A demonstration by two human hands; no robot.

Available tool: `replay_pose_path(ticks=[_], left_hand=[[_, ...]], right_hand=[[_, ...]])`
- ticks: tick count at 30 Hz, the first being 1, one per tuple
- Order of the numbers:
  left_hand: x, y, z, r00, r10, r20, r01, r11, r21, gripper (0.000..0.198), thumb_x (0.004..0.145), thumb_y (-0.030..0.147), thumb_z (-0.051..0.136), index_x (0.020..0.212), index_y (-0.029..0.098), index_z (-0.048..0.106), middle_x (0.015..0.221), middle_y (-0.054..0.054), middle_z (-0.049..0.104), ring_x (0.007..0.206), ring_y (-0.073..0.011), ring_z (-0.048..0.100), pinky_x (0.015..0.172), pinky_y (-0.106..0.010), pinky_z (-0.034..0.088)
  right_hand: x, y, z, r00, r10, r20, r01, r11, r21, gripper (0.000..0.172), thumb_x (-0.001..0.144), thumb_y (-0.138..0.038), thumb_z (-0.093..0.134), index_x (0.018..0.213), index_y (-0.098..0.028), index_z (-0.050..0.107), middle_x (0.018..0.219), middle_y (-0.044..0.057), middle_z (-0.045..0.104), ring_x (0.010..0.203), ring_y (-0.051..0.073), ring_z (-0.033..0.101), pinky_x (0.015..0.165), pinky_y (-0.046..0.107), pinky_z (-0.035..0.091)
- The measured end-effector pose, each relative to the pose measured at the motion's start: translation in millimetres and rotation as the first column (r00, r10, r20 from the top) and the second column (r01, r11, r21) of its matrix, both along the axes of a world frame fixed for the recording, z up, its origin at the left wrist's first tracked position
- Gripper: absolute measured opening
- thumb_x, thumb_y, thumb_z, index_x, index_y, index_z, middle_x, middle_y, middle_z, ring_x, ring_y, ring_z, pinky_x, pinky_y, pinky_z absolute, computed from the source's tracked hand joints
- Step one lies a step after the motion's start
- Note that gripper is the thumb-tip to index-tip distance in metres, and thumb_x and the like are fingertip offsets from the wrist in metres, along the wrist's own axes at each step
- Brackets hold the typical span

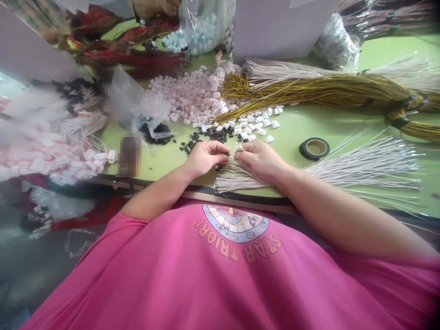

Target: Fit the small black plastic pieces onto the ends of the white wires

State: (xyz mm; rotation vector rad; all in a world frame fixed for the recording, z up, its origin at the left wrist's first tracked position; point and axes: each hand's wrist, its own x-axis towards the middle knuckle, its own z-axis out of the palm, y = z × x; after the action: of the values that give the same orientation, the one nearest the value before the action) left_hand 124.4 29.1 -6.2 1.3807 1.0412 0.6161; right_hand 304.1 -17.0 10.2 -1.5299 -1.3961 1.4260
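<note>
My right hand (260, 160) is closed around a few white wires, and their metal-tipped ends stick out past the thumb and forefinger. My left hand (206, 158) faces it a small gap away, thumb and forefinger pinched together; a tiny dark thing seems to show at the fingertips, too small to make out. Beneath the right hand and forearm lies a bundle of white wires (371, 167) with metal ends at both sides. Small black plastic pieces (220, 134) are scattered just beyond the hands, beside loose white connector housings (254, 124).
A heap of white housings (189, 94) spreads behind. Yellow-and-black wires (319, 94) stretch across the right, above a roll of black tape (314, 149). A clear plastic bag (135, 101) and white wired connectors (51, 156) lie left. Another person's hand (161, 7) shows at the top.
</note>
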Motion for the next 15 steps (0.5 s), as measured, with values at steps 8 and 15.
replay_pose_path(ticks=[8,15], left_hand=[[-1.8,0.5,0.9,0.996,0.015,-0.085,-0.007,0.995,0.095,0.025,0.060,0.024,0.075,0.082,0.014,0.071,0.079,-0.004,0.071,0.071,-0.0130,0.064,0.072,-0.029,0.052],[0.7,-1.6,-3.8,0.997,-0.056,-0.056,0.062,0.992,0.113,0.021,0.064,0.024,0.072,0.082,0.015,0.071,0.079,-0.004,0.070,0.070,-0.0127,0.063,0.071,-0.029,0.052]], right_hand=[[0.7,-0.1,0.8,1.000,0.027,0.000,-0.027,1.000,-0.012,0.019,0.071,-0.031,0.054,0.062,-0.015,0.054,0.054,-0.003,0.044,0.053,0.008,0.038,0.051,0.024,0.032],[0.0,1.2,2.4,0.998,0.064,-0.004,-0.064,0.998,-0.028,0.019,0.072,-0.032,0.054,0.063,-0.015,0.056,0.054,-0.003,0.046,0.052,0.008,0.037,0.051,0.023,0.030]])
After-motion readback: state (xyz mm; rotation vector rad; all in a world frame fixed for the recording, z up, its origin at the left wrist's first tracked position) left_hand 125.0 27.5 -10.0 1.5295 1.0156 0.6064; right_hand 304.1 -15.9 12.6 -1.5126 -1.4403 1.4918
